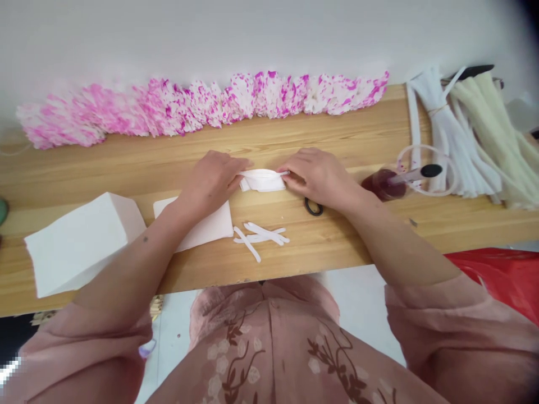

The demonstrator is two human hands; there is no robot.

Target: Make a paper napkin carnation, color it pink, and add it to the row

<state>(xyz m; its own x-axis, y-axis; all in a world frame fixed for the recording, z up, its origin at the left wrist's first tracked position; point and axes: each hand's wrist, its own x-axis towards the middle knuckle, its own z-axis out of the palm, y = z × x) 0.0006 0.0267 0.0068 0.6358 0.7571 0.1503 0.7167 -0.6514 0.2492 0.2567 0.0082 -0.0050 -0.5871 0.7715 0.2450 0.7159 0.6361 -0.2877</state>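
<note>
A folded strip of white tissue paper (263, 180) is stretched between my two hands, just above the middle of the wooden table. My left hand (214, 178) pinches its left end, fingers closed. At the right end, my right hand (315, 173) grips the paper between thumb and fingers. Below the strip lie several short white fuzzy sticks (261, 235), some crossing each other. A flat stack of white paper (210, 227) lies partly under my left forearm. The black loop of a handle (314, 207) pokes out beneath my right hand; the rest is hidden.
Pink-and-white ruffled paper flowers (202, 104) line the table's back edge. A tall stack of white paper (84, 241) stands at left. At right are a bottle of dark red liquid (384, 185), white bundled strips (446, 129) and cream ones (492, 123). A red bag (501, 275) hangs below.
</note>
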